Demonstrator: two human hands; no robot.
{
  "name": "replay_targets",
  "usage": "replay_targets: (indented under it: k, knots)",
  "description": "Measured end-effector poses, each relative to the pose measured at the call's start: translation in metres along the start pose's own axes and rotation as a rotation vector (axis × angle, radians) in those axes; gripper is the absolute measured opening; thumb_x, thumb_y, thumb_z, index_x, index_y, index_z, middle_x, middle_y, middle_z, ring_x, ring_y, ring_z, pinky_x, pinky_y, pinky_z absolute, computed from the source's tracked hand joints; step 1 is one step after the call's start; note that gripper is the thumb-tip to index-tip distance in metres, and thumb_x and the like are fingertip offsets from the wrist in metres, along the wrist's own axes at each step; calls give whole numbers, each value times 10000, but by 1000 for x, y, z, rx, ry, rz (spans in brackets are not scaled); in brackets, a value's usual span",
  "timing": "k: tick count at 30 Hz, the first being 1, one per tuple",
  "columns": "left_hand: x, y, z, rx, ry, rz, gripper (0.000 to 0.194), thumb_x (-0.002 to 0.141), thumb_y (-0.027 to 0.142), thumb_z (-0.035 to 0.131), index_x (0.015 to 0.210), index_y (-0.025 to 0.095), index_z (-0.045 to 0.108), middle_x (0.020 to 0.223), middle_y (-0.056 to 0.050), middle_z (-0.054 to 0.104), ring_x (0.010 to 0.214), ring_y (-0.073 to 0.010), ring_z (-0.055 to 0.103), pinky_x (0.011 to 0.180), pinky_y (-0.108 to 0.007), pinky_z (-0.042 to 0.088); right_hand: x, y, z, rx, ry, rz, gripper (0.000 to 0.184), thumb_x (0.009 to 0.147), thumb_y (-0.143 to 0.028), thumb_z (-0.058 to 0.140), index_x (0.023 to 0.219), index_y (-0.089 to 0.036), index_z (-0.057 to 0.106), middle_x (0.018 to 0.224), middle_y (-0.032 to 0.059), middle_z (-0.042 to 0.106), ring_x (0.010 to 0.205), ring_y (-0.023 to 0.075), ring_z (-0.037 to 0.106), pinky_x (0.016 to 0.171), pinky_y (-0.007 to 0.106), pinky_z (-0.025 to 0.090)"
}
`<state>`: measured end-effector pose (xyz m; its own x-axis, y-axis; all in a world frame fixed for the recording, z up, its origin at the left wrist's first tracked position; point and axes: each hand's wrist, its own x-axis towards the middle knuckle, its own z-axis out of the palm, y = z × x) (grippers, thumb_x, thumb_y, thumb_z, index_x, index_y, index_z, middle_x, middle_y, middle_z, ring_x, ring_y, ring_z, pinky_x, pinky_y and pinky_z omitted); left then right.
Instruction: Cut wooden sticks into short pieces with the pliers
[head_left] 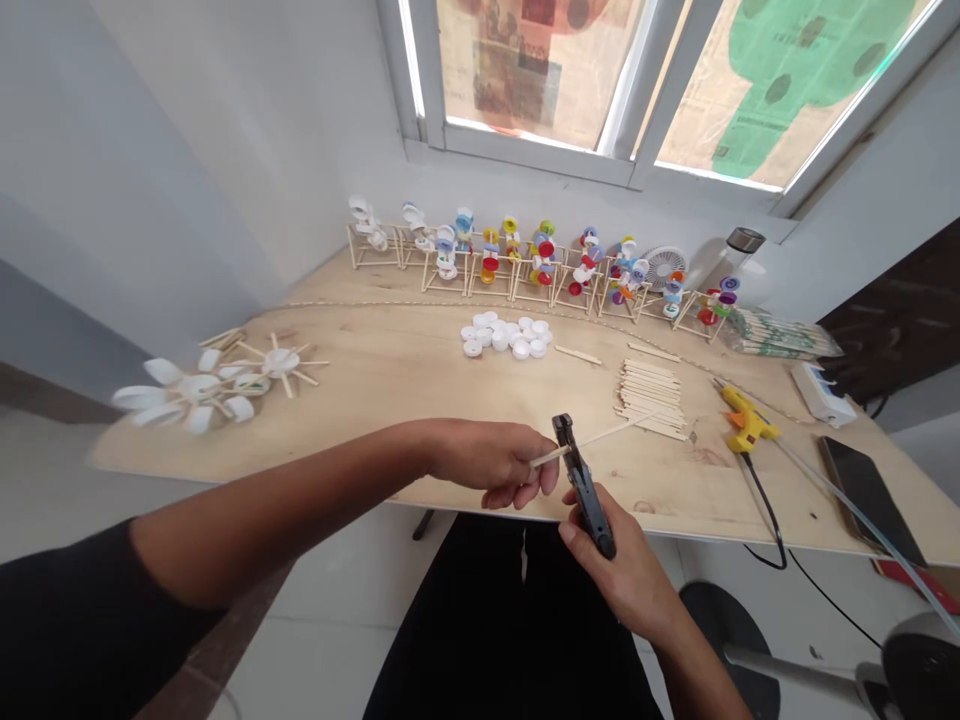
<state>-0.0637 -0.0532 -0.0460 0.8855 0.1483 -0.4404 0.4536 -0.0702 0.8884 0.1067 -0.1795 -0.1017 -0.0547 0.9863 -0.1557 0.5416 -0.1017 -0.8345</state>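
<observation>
While the left forearm (300, 508) slants in from eight o'clock, the left hand (491, 460) pinches a wooden stick (551, 456) in curled fingers (526, 493), at four o'clock of centre, its long end toward two. Angled from five o'clock, the right hand (626, 565) grips a black plier-like tool (589, 500) crossing the stick.

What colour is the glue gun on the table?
Yellow: the glue gun shows in the head view.
</observation>
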Motion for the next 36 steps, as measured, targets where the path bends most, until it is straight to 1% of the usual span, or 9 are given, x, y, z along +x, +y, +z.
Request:
replay_targets:
  k: [4, 9, 17, 25, 32, 36]
  knots:
    - [4, 2, -5, -50, -58, -41, 223, 672, 24, 361, 804, 174, 458, 587, 51, 499, 422, -82, 451, 470, -217, 376, 0, 3, 1, 35, -14, 6, 186, 808, -320, 487, 939, -189, 507, 744, -10, 549, 649, 145, 516, 619, 255, 408]
    - [9, 0, -12, -106, -146, -44, 172, 713, 77, 397, 832, 175, 474, 603, 38, 544, 438, -97, 501, 464, -221, 388, -1, 7, 1, 69, -16, 27, 214, 805, -339, 496, 953, -185, 507, 757, 2, 559, 664, 157, 545, 640, 275, 429]
    - [19, -3, -17, -150, -240, -33, 183, 711, 72, 412, 836, 185, 483, 579, 48, 541, 425, -100, 502, 455, -225, 393, -2, 16, 0, 94, -13, 43, 271, 808, -396, 489, 973, -183, 514, 776, 12, 566, 656, 159, 553, 649, 292, 445]
    - [22, -4, -17, -173, -235, -40, 167, 713, 87, 434, 836, 183, 494, 574, 49, 545, 432, -100, 512, 451, -219, 394, -1, 20, 2, 111, -24, 44, 278, 822, -407, 479, 982, -181, 503, 752, 2, 539, 668, 157, 537, 682, 295, 435]
    - [21, -3, -17, -160, -227, -36, 171, 718, 117, 465, 865, 181, 524, 589, 45, 574, 446, -99, 521, 461, -221, 412, -1, 21, 4, 127, -16, 34, 273, 817, -391, 488, 988, -179, 509, 794, 12, 553, 660, 150, 532, 669, 286, 439]
    - [20, -3, -17, -148, -235, -50, 209, 714, 99, 462, 890, 181, 537, 578, 45, 566, 442, -98, 522, 458, -218, 413, -2, 20, 5, 131, -12, 29, 271, 819, -391, 485, 988, -181, 516, 739, 1, 548, 651, 152, 531, 664, 283, 439]
